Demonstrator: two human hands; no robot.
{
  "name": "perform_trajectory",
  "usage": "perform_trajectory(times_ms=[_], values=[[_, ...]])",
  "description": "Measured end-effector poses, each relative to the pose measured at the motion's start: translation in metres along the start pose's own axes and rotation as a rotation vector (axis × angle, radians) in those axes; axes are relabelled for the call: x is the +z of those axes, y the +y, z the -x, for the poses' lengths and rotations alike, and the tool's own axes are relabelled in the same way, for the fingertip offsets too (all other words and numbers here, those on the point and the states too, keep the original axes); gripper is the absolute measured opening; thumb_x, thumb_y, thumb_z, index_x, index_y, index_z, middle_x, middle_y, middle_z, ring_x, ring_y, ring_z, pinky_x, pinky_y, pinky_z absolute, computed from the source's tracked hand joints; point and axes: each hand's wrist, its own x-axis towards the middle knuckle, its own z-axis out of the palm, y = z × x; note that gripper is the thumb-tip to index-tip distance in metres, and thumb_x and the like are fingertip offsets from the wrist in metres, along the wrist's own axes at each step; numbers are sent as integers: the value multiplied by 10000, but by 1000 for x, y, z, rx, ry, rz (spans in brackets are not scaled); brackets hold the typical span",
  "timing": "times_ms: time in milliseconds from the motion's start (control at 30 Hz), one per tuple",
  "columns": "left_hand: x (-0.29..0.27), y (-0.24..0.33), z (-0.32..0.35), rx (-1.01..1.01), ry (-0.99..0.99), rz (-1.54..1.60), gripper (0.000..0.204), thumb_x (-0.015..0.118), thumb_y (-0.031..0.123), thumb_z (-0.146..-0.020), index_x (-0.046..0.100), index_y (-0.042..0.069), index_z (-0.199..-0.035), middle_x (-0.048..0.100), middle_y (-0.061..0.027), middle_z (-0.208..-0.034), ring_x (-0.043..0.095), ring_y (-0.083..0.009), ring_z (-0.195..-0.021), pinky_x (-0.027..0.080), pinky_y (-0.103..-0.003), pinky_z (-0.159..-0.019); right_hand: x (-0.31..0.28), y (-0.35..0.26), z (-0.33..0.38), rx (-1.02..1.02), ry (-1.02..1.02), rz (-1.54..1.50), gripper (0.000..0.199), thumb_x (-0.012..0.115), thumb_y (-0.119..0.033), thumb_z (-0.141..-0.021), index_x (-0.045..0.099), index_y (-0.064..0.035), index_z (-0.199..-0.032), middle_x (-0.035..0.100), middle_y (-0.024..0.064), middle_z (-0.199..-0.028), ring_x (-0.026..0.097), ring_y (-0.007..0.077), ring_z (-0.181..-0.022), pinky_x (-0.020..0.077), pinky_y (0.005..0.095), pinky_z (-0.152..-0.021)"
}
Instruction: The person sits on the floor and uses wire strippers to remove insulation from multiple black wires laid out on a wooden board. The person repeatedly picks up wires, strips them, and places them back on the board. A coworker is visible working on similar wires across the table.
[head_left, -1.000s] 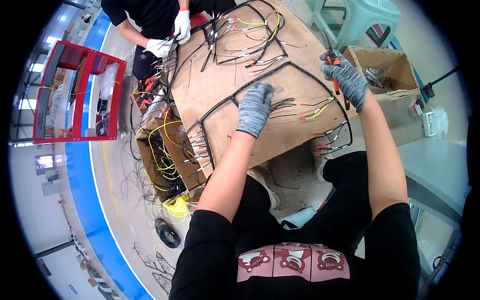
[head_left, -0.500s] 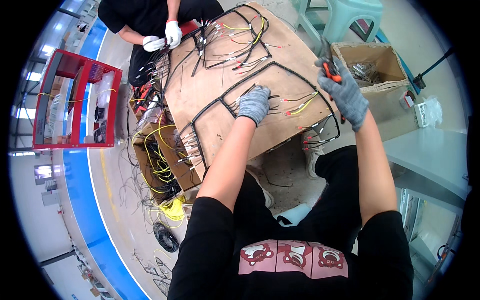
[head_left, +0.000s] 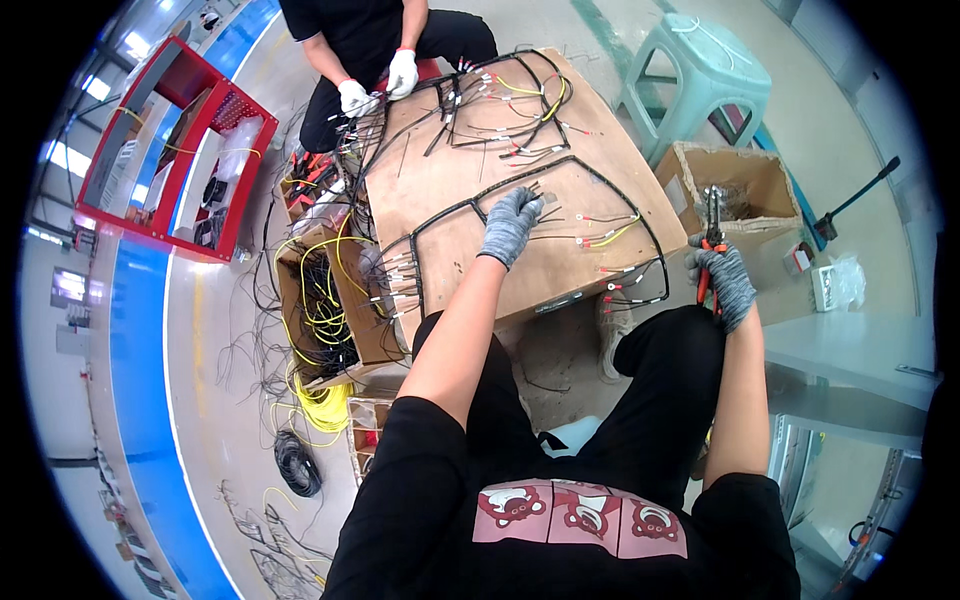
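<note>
In a grey glove, my left hand [head_left: 510, 230] is closed at the middle of the wooden board [head_left: 460, 270]. Its fingers pinch thin black wires [head_left: 536, 190], whose ends poke out past the fingertips. These belong to a black taped wire harness [head_left: 445, 216] that arches over the near half of the board. Off the board's right edge, my gloved right hand [head_left: 735, 285] grips pliers [head_left: 713, 236] with red-orange handles, jaws pointing away from me. Yellow wires [head_left: 612, 233] and red-tipped leads lie between the hands. A second harness [head_left: 450, 100] covers the far half.
Across the board a person's white-gloved hands [head_left: 402, 75] handle wires. Left of the board stand a cardboard box [head_left: 372, 325] of wires and a red rack [head_left: 190, 160]. At right are a green stool [head_left: 700, 75], another carton [head_left: 745, 225] and a grey-green surface [head_left: 850, 350].
My right hand has drawn back toward me with the pliers, which now point away. My left hand stays at the wires. The whole view has shifted, with the board lower and further right.
</note>
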Motion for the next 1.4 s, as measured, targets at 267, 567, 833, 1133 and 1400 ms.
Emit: perform_trajectory(times_ms=[267,567,833,1133,1400], values=[[-11,5,5,134,-60,-15,173,544,153,-846,567,16,-948,606,-60,-842,521,-109,-684,440,-242,-628,1,14,-3,35,-50,82,195,564,-114,-776,513,-36,-948,557,55,-683,546,132,-558,478,263,-525],[-4,9,6,133,-76,-188,239,552,246,-837,579,17,-899,566,-72,-713,499,-147,-641,427,-287,-631,149,-8,-62,-539,-63,639,253,622,-32,-727,486,-17,-940,562,30,-744,542,119,-695,457,250,-669],[8,-5,-1,108,-80,-221,238,537,185,-853,553,-6,-994,595,-80,-788,525,-133,-639,450,-278,-614,178,11,-116,-528,-102,759,291,631,-23,-677,486,5,-927,564,186,-841,558,330,-789,453,354,-693],[16,-3,-11,115,-125,-272,216,534,162,-852,563,-13,-974,587,-75,-753,517,-118,-618,447,-249,-599,181,3,-125,-485,-112,743,226,612,-23,-723,507,-8,-922,574,73,-769,541,141,-686,460,270,-664],[9,22,-6,-200,-111,275,180,575,142,-828,581,17,-957,596,-17,-763,488,-63,-596,417,-198,-537,176,0,-126,-501,-98,739,248,641,-44,-731,502,-15,-934,586,76,-799,560,143,-720,467,265,-678]])
